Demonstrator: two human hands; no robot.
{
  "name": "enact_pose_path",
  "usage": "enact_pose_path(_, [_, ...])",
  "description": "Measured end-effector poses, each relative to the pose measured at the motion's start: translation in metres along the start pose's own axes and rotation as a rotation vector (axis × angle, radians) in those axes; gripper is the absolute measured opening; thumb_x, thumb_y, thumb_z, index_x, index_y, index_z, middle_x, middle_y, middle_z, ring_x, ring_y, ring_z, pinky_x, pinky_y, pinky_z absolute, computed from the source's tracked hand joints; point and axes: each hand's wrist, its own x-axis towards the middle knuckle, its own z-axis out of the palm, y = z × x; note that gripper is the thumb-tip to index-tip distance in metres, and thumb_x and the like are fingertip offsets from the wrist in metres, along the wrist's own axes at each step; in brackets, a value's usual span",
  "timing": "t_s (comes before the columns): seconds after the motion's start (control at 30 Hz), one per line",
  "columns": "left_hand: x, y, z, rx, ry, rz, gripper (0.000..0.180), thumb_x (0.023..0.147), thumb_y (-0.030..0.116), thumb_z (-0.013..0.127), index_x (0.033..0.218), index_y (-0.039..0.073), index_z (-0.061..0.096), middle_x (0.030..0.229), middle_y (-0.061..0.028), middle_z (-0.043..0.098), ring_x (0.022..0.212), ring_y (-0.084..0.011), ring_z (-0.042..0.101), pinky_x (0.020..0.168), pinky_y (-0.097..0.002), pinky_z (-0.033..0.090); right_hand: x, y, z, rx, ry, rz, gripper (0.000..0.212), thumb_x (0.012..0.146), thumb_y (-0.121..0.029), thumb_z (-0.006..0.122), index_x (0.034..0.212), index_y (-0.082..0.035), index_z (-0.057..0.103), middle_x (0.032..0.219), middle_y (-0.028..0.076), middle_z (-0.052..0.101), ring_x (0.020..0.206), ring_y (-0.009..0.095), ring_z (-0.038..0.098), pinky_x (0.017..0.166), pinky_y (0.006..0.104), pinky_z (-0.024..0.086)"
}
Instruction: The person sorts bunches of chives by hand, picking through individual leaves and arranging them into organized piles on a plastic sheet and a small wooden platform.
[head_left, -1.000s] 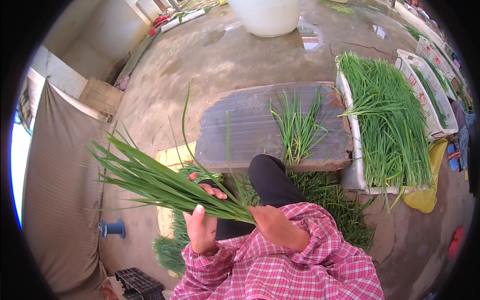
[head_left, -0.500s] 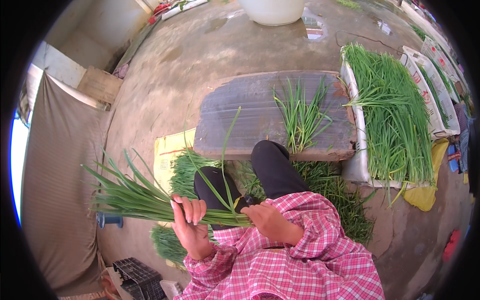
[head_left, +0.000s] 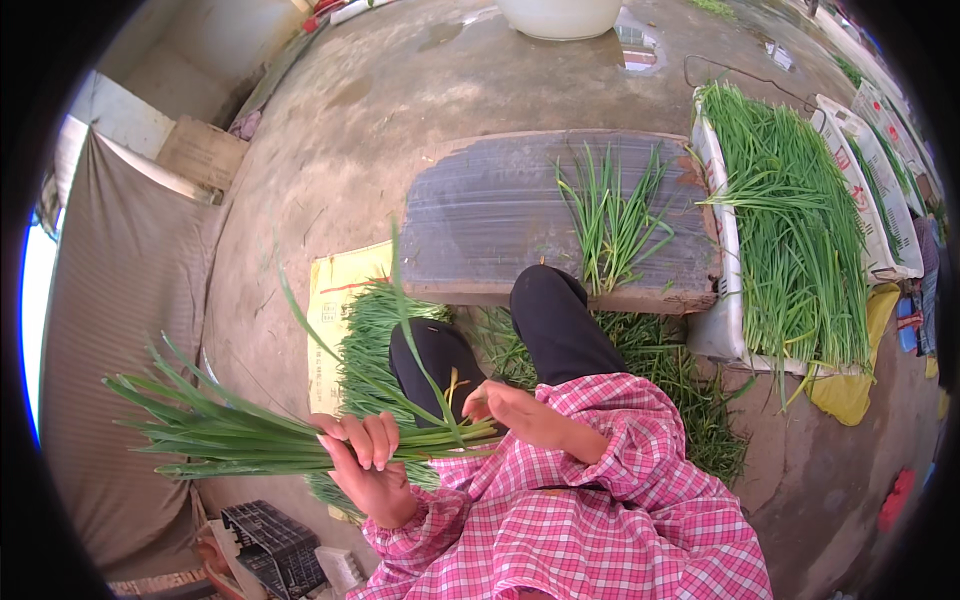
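Head view. My left grip (head_left: 368, 468) is closing around a bundle of chives (head_left: 225, 435), fingers and thumb wrapping the stems toward the pale end. The bundle is lying nearly level above my left thigh, its green leaf tips fanning out to the left and its pale stem ends pointing right, toward my other hand. A few long blades are standing apart from the bundle, bending upward.

My right grip (head_left: 522, 415) is hovering just beside the stem ends, fingers loosely curling and the thumb side turning left; the gap is looking narrow. I cannot tell whether the fingertips are touching a stem. A yellowed blade (head_left: 453, 384) is sticking up just left of them.

In front of my knees, a low desk (head_left: 480, 220) with a dark, streaked top is carrying a small spread of chives (head_left: 612, 225) near its right end. Directly right of the desk, a white plastic crate (head_left: 716, 330) is holding a heap of chives (head_left: 795, 250), some hanging over its near rim. Left of my left knee, a yellow sack (head_left: 325, 325) is lying on the floor, with a pile of chives (head_left: 368, 335) resting on it. Loose green leaves (head_left: 705, 425) are lying under and behind the desk, right of my legs.
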Motion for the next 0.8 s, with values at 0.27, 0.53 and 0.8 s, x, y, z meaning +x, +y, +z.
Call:
enact_pose_path(0.27, [-0.008, -0.003, 0.003, 0.113, -0.043, -0.017, 0.017, 0.089, 0.021, 0.029, 0.078, 0.009, 0.032, 0.047, 0.0030, 0.028, 0.037, -0.0060, 0.025, 0.042, -0.0218, 0.023, 0.010, -0.018, 0.007, -0.461, -0.094, -0.104, 0.047, 0.079, -0.046, 0.045, 0.097, -0.003, 0.048, 0.089, 0.009, 0.050, 0.093, 0.020, 0.045, 0.095, 0.0385, 0.020])
enact_pose_path(0.53, [-0.011, -0.012, 0.000, 0.102, -0.121, -0.077, 0.018, 0.088, 0.023, 0.032, 0.077, 0.009, 0.032, 0.047, 0.0026, 0.029, 0.037, -0.0072, 0.025, 0.042, -0.0238, 0.024, 0.012, -0.029, 0.014, 0.230, -0.116, 0.163, 0.034, 0.079, -0.023, 0.054, 0.104, -0.003, 0.043, 0.086, 0.003, 0.051, 0.088, 0.009, 0.045, 0.078, 0.0248, 0.037])
enact_pose_path(0.8, [-0.012, -0.007, 0.007, 0.198, -0.101, 0.001, 0.021, 0.088, 0.027, 0.032, 0.077, 0.009, 0.031, 0.047, 0.0028, 0.027, 0.037, -0.0075, 0.023, 0.042, -0.0240, 0.023, 0.011, -0.020, 0.017, -0.034, 0.152, 0.056, 0.023, 0.086, -0.021, 0.040, 0.080, 0.000, 0.045, 0.071, 0.004, 0.045, 0.067, 0.012, 0.045, 0.062, 0.0259, 0.038])
